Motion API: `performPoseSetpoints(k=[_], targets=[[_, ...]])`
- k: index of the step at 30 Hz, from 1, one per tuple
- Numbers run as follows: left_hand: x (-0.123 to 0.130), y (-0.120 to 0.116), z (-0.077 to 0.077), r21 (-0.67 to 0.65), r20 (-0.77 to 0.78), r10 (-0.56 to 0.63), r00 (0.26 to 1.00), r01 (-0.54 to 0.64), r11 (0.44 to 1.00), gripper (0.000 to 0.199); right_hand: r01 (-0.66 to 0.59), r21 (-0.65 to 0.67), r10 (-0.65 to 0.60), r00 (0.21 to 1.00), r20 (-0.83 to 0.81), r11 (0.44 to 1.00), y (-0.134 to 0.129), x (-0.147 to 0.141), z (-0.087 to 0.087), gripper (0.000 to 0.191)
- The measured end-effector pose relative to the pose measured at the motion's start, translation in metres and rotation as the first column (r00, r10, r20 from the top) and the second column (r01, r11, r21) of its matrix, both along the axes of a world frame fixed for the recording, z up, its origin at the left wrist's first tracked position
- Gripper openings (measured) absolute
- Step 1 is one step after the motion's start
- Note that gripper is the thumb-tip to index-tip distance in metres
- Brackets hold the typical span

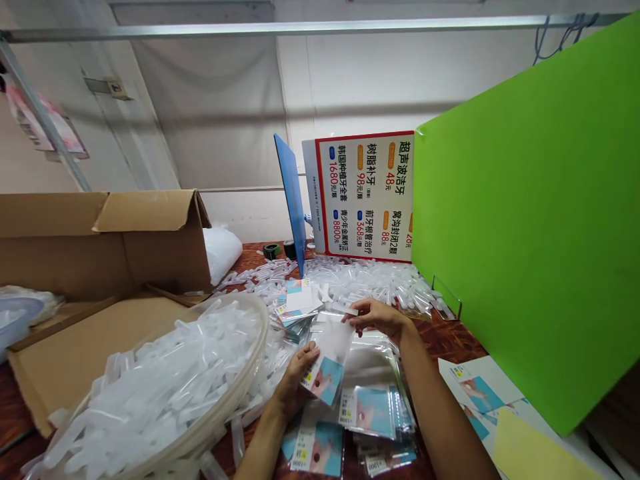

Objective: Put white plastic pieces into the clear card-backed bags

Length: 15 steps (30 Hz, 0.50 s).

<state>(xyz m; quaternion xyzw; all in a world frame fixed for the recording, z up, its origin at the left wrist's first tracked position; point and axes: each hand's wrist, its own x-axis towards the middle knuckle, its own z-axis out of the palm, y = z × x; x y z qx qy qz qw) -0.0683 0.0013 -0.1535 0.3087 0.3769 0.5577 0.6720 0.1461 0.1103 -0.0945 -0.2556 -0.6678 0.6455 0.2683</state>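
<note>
My left hand (296, 375) grips the lower left side of a clear plastic bag (330, 343) that has a white and blue printed card in it. At the bag's upper end, my right hand (377, 319) pinches a small whitish plastic strip (346, 309). Whether those fingers also hold the bag's edge, I cannot tell. Below my right hand lies a stack of similar clear bags with cards (373, 408). Another carded bag (317, 445) lies under my left hand. Beyond the held bag is a pile of printed cards (300, 301).
A round basin (264, 327) heaped with whitish plastic pieces (180, 373) stands at left, before an open cardboard box (65, 257). More pieces (370, 283) lie at the back, by a blue panel (291, 200) and a price board (367, 197). A green panel (530, 220) rises at right beside loose cards (483, 393).
</note>
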Motion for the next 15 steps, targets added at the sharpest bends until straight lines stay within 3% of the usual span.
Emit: performPoseSetpoints(k=[2, 5, 7, 9, 10, 12, 14, 15], targets=[[0.001, 0.0, 0.001, -0.019, -0.005, 0.011, 1.0, -0.011, 1.0, 0.045, -0.01, 0.032, 0.009, 1.0, 0.028, 0.999, -0.003, -0.001, 0.002, 0.033], [0.0, 0.0, -0.002, -0.029, -0.01, -0.028, 1.0, 0.027, 0.999, 0.043, -0.14, 0.05, 0.13, 0.979, 0.159, 0.989, -0.005, -0.001, 0.007, 0.033], [0.0, 0.001, -0.005, -0.047, -0.011, -0.051, 0.999, 0.05, 0.998, 0.043, -0.118, 0.074, 0.101, 0.975, 0.199, 0.99, 0.0, 0.004, 0.007, 0.035], [-0.001, 0.002, -0.005, -0.029, -0.001, -0.058, 0.998, 0.058, 0.998, 0.047, 0.13, 0.172, -0.159, 0.973, 0.169, 0.977, 0.009, 0.012, 0.004, 0.035], [-0.001, 0.003, -0.005, 0.003, 0.013, -0.056, 0.998, 0.056, 0.998, 0.052, 0.299, 0.241, -0.34, 0.928, 0.152, 0.923, 0.015, 0.016, 0.001, 0.034], [-0.001, 0.003, -0.004, 0.08, 0.047, -0.038, 0.998, 0.034, 0.996, 0.061, 0.534, 0.385, -0.624, 0.766, 0.157, 0.753, 0.027, 0.026, -0.008, 0.03], [-0.001, 0.002, -0.002, 0.115, 0.067, -0.003, 0.998, -0.004, 0.993, 0.06, 0.56, 0.511, -0.737, 0.628, 0.25, 0.651, 0.035, 0.033, -0.019, 0.025], [-0.001, 0.002, -0.001, 0.113, 0.064, 0.005, 0.998, -0.013, 0.994, 0.056, 0.512, 0.554, -0.739, 0.586, 0.332, 0.656, 0.037, 0.036, -0.024, 0.022]])
